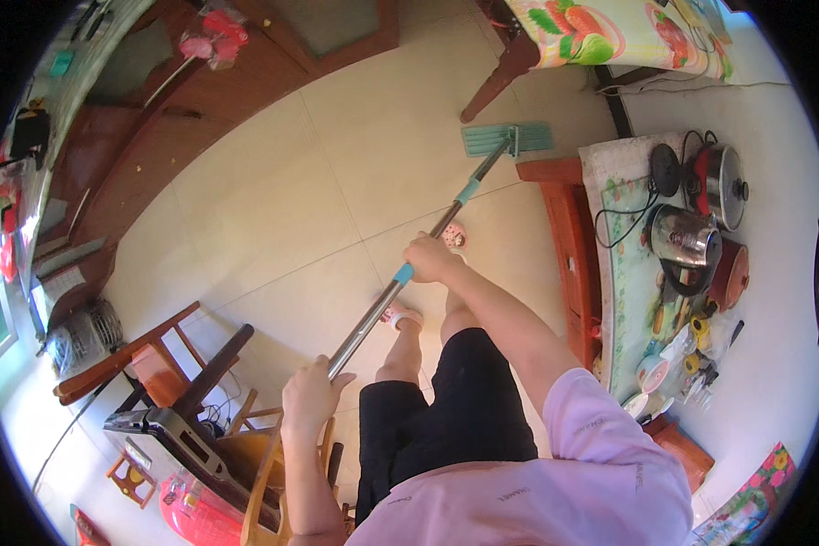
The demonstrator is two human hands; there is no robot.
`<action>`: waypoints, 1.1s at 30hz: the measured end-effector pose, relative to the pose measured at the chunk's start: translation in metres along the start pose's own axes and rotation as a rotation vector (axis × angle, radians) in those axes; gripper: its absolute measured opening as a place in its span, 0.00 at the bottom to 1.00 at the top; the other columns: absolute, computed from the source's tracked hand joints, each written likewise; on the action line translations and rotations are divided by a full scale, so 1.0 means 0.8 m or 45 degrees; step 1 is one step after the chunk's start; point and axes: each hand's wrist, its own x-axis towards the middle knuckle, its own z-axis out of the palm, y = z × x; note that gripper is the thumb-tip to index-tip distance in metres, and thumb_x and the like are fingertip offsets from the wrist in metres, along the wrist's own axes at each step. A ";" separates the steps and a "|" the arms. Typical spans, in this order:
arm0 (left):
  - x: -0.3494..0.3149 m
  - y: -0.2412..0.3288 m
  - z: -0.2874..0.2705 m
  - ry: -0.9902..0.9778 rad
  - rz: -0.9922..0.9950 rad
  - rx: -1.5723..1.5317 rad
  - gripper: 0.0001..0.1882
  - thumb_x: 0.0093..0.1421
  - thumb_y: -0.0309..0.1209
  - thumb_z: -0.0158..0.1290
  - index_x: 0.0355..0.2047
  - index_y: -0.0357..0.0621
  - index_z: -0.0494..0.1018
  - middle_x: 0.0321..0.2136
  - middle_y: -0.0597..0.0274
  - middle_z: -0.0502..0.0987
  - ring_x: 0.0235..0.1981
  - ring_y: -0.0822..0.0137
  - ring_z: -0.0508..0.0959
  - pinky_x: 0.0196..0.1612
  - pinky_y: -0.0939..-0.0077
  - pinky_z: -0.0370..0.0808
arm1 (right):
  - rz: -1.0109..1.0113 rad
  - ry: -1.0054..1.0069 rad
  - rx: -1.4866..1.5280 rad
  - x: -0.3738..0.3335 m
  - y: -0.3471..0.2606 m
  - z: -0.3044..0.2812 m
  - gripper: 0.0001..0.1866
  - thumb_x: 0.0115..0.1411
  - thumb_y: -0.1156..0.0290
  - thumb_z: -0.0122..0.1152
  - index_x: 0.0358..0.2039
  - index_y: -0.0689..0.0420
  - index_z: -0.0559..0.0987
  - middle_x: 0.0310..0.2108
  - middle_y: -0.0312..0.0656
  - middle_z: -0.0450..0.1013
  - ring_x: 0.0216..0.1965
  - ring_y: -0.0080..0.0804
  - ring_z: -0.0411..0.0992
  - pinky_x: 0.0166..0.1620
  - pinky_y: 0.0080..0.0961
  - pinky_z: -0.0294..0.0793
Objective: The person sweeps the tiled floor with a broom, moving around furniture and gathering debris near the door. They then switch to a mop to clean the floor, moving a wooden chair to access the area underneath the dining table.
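A flat mop with a metal pole and teal joints (pixel 373 314) slants from the lower middle up to the right. My left hand (pixel 309 396) is closed round the pole's near end. Farther up, my right hand (pixel 430 258) grips the pole just above a teal joint. The teal mop head (pixel 507 139) lies flat on the pale tiled floor (pixel 273 182), close to a brown wooden table leg (pixel 500 77). Below the pole are my feet in pink clogs (pixel 399 314).
At right a side table holds a kettle (pixel 687 238), a lidded electric pot (pixel 723 187) and bottles, with a reddish wooden edge (pixel 564 255) along the floor. Wooden chairs (pixel 168 355) and a pink container (pixel 196 510) stand lower left. A brown wooden cabinet (pixel 191 109) lines the upper left.
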 end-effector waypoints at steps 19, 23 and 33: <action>-0.272 -0.364 0.056 0.168 -0.508 0.481 0.14 0.40 0.35 0.57 0.25 0.43 0.67 0.17 0.48 0.71 0.22 0.47 0.72 0.24 0.56 0.66 | -0.572 -0.082 0.336 -0.009 -0.455 0.221 0.08 0.45 0.71 0.52 0.28 0.54 0.71 0.31 0.38 0.67 0.39 0.35 0.63 0.32 0.44 0.66; -0.241 -0.376 0.043 0.268 -0.344 0.703 0.11 0.42 0.33 0.53 0.25 0.42 0.66 0.16 0.50 0.70 0.22 0.51 0.72 0.24 0.60 0.67 | -0.315 0.107 0.274 -0.002 -0.442 0.208 0.07 0.48 0.67 0.51 0.28 0.53 0.70 0.30 0.38 0.66 0.40 0.36 0.63 0.35 0.48 0.64; -0.113 -0.160 0.101 0.523 0.257 0.820 0.08 0.43 0.28 0.49 0.25 0.44 0.64 0.15 0.60 0.71 0.19 0.60 0.74 0.21 0.70 0.71 | 0.117 0.411 0.307 -0.070 -0.168 0.165 0.05 0.46 0.72 0.49 0.26 0.53 0.71 0.31 0.36 0.67 0.41 0.34 0.62 0.41 0.55 0.57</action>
